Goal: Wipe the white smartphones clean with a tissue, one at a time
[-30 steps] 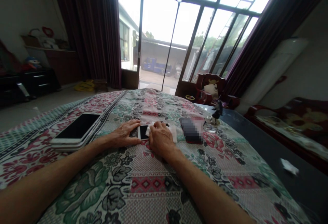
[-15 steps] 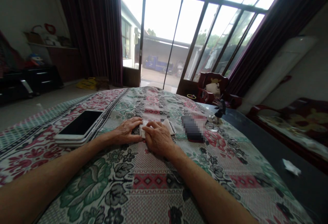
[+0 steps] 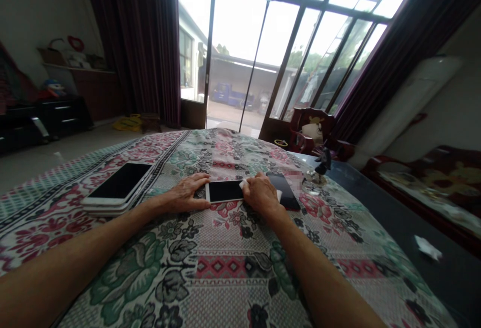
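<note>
Both forearms are bare along their whole visible length, ending in a bare left hand (image 3: pixel 186 195) and right hand (image 3: pixel 262 195).

The flowered woven cloth (image 3: pixel 225 268) over the desk looks matt and coarse-grained. At the frame's centre, the slim white-rimmed phone (image 3: pixel 224 191) has a smooth, glossy black glass face. The small white wipe (image 3: pixel 244 184) under the right hand (image 3: pixel 262 195) looks soft and matt; whether it is cloth or paper cannot be told. At right, the bare dark desk top (image 3: pixel 376 208) is smooth and glossy.
</note>
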A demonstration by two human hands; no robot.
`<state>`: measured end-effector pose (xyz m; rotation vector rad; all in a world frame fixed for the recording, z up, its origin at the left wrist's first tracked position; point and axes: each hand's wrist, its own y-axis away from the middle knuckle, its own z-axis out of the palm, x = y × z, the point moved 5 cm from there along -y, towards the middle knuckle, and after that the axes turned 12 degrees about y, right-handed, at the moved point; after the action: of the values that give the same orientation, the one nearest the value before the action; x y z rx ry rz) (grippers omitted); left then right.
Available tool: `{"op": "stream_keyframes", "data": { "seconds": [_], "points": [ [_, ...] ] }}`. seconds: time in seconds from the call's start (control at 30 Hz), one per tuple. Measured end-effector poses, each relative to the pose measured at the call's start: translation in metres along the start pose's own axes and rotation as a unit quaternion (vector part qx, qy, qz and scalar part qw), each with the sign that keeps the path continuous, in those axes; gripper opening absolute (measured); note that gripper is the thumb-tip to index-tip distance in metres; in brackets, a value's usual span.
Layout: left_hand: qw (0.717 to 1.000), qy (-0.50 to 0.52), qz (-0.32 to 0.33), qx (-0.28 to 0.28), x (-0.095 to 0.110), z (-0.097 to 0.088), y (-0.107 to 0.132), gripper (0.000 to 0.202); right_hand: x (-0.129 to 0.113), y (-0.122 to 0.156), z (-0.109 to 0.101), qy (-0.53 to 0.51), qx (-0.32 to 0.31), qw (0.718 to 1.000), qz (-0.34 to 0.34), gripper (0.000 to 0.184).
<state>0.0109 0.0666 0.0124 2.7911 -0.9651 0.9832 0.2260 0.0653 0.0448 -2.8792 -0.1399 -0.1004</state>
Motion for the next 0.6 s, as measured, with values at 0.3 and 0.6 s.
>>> {"op": "stream_keyframes", "data": {
  "seconds": [0.3,0.6],
  "points": [
    [0.999,-0.015,0.024,0.02,-0.006,0.004,-0.003,0.074,-0.051,0.017,-0.003,-0.031,0.075,0.983,-0.164,0.025],
    [0.998,-0.034,0.036,0.033,-0.01,0.006,-0.003,0.067,-0.072,0.03,-0.007,-0.098,0.076,0.944,-0.306,0.023]
  ]
}}
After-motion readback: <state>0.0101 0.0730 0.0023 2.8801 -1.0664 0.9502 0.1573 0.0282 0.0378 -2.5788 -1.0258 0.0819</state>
